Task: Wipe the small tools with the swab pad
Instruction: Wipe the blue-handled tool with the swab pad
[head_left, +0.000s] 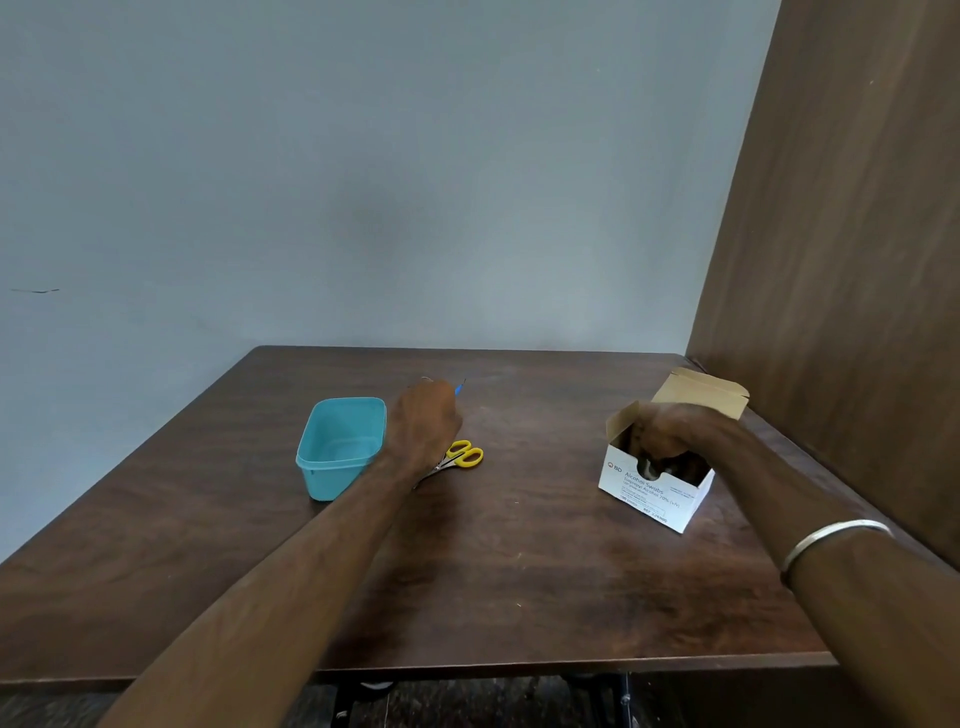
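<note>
My left hand (425, 422) is closed around a thin blue-tipped tool (459, 388) whose tip sticks out past the fingers, just right of the teal tub. Small scissors with yellow handles (464, 454) lie on the table under my left wrist, their blades mostly hidden. My right hand (670, 434) reaches down into the open white alcohol swab box (652, 491), fingers inside it. Whether the fingers hold a swab pad is hidden by the box.
An empty teal plastic tub (340, 447) stands left of my left hand on the dark wooden table (519, 571). A brown wooden panel (841, 260) rises at the right, close behind the box. A grey wall backs the table.
</note>
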